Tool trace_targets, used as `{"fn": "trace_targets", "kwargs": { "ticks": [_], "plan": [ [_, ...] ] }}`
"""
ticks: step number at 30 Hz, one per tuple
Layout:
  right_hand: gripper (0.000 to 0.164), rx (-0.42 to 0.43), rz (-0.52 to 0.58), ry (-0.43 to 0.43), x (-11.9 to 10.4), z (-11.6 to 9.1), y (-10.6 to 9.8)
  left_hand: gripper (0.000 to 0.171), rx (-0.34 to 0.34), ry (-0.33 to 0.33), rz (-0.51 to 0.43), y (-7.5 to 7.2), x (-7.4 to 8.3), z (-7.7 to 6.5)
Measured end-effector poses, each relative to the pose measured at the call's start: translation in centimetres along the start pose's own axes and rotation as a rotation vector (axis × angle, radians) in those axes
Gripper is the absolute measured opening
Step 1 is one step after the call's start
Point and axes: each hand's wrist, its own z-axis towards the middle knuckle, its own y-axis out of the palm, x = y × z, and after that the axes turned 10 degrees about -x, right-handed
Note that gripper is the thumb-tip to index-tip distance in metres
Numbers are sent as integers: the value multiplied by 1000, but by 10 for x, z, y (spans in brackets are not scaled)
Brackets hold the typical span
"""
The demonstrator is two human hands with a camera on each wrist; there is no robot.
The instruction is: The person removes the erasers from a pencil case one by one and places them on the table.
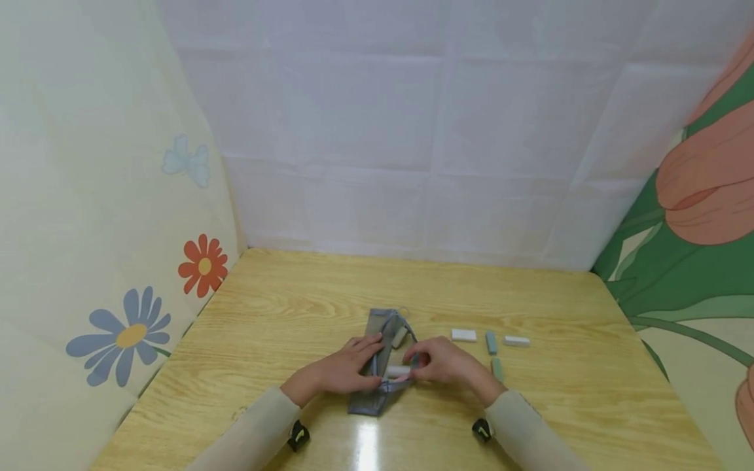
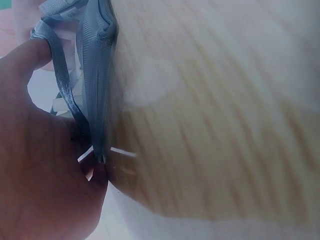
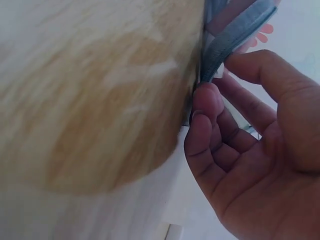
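A grey mesh zip pouch (image 1: 364,404) lies on the table between the hands, its zipped mouth spread apart. Inside it show a grey-beige block (image 1: 399,337), a white block (image 1: 398,371) and something pink near the front end. My left hand (image 1: 347,367) grips the pouch's left side, its thumb hooked over the zip edge in the left wrist view. At the right edge, my right hand (image 1: 446,361) holds the zip band with curled fingers; in the right wrist view the grey zip band (image 3: 237,37) passes between thumb and fingers.
Right of the pouch lie a white eraser-like block (image 1: 463,335), a teal one (image 1: 491,342), a narrow white one (image 1: 516,341) and a green one (image 1: 497,369), partly behind the right wrist. White and flower-printed sheets (image 1: 336,144) enclose the wooden table (image 1: 294,288).
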Motion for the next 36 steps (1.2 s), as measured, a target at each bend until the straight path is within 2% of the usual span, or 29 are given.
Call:
{"fn": "trace_targets", "kwargs": {
  "ticks": [9,28,36],
  "plan": [
    [20,16,-61,-9,-1,3,2,83,-9,-11,3,0,1,0],
    [18,3,-105,18,-7,5,2,83,-4,-10,13,2,-1,2],
    [18,19,-135,-2,-6,5,2,82,4,-3,19,2,-1,2]
  ]
}}
